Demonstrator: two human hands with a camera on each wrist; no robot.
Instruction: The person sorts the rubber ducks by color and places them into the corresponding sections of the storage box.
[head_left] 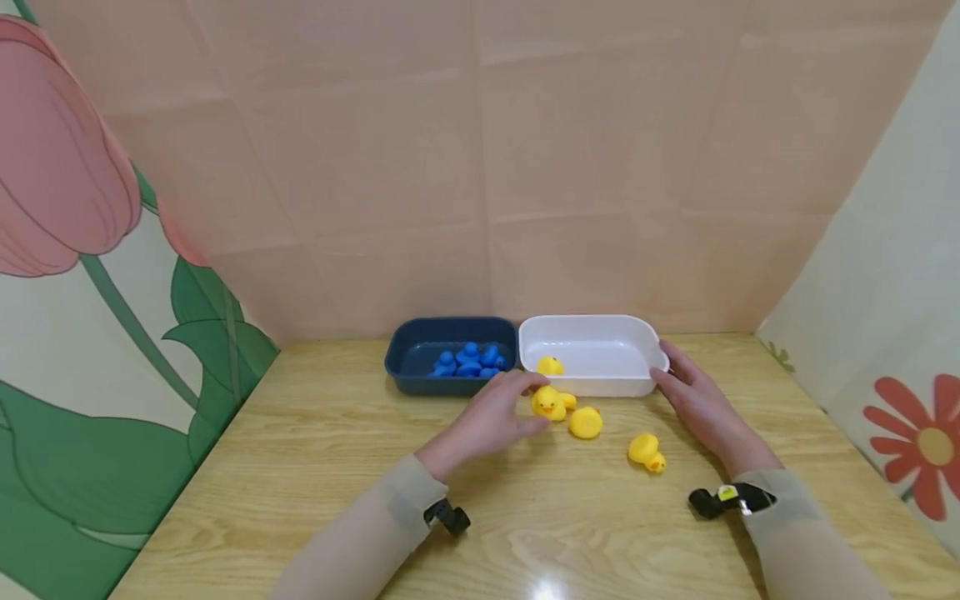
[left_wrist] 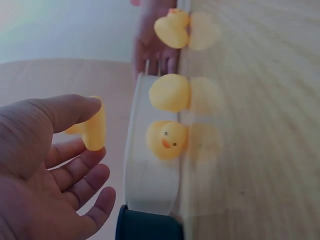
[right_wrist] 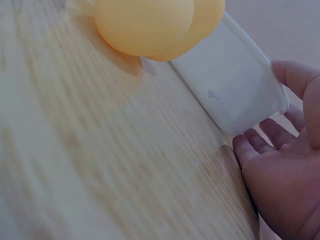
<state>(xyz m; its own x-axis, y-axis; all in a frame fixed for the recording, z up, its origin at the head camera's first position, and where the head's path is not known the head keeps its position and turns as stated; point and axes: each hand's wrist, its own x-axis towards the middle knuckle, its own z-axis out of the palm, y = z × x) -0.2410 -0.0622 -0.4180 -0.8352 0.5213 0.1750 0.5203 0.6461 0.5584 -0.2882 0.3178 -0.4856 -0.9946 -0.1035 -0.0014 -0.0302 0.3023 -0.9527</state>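
Pale beige cloth sleeves (head_left: 352, 542), each with a small black device (head_left: 453, 518) at the wrist, lay nearest us, above the pale wood-grain tabletop (head_left: 525, 517). Our left hand (head_left: 491, 417) had its grip closed to a pinch, thumb and fingertips on a small yellow toy duck, soft plastic by its look (left_wrist: 94, 130), held clear of the tabletop near the left end of the white, round-cornered plastic tray (head_left: 581, 387). Two yellow shapes overlapped by the thumb in the head view, so we could not be sure which was the held one. Our right hand (head_left: 697, 400) gripped the tray's right end, thumb at the rim and fingers against the outer wall.

One yellow duck (head_left: 550, 366) sat inside; of those in front, one showed its round base (head_left: 586, 423) and another lay over on the tabletop (head_left: 647, 451). Small blue plastic figures (head_left: 468, 369) filled part of the adjoining dark blue tray (head_left: 420, 385).

For good loading, we judged, the pinch had to clear the near rim and lower the duck before letting go, while the right grip braced the tray without tilting it.
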